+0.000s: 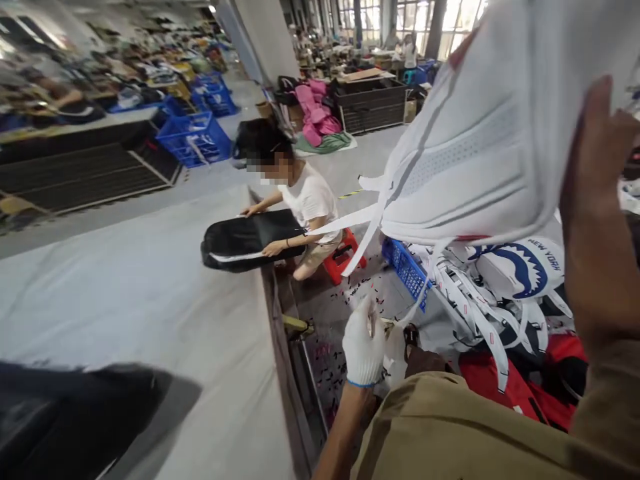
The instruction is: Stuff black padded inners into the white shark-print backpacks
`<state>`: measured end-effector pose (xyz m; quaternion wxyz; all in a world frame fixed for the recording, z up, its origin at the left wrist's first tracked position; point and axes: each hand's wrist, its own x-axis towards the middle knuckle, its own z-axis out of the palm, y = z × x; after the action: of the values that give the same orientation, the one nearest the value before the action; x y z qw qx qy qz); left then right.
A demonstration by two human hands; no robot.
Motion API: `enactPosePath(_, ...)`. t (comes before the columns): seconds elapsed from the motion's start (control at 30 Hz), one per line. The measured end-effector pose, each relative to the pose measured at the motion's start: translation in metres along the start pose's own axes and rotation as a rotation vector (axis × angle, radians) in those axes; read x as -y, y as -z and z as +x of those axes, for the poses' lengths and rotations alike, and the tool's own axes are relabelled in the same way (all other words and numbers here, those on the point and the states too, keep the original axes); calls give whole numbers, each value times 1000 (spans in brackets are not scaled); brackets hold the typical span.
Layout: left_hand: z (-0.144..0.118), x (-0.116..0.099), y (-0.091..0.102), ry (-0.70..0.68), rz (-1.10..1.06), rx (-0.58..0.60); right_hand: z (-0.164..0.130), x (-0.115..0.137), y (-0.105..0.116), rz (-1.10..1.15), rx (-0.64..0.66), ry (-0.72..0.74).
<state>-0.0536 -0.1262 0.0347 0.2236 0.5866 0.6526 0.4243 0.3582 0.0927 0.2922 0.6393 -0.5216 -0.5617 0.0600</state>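
Observation:
Raised at the upper right is a white backpack (465, 160) with a perforated panel and loose straps, tilted in the air. My bare right hand (597, 143) grips its right side; some of the fingers are hidden behind it. Lower down, in a white knitted glove with a blue cuff edge, my left hand (364, 343) has its fingers curled together. A thin white strap (423, 293) hangs from the backpack close to those fingertips. What sits between the fingers, if anything, cannot be made out.
A pale-covered table (200, 320) fills the left, bearing a dark item (75, 420). Across its corner, a person (310, 200) on a red stool (345, 257) handles a black bag (250, 240). White bags (520, 267) pile beside a blue crate (407, 273). Scraps litter the floor.

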Motion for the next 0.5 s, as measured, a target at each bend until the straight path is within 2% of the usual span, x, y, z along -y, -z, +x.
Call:
enactPosePath(0.07,35,12,-23,-69,182,36,29,-16,-27,-163,-132,109)
enactPosePath(0.13,64,28,-45,-85,422,146,53,-43,-51,-285,-109,128)
enactPosePath(0.2,80,46,-60,-91,661,229,80,-79,-68,-374,-48,84)
enactPosePath(0.23,83,53,-64,-111,755,220,94,-99,-75,-448,-26,62)
enactPosePath(0.3,82,64,-68,-193,853,79,126,-141,-86,-653,35,25)
enactPosePath(0.4,72,70,-66,-303,863,-65,166,-206,-107,-943,159,-17)
enactPosePath(0.5,66,69,-65,-258,863,-104,181,-272,-140,-1027,293,-30)
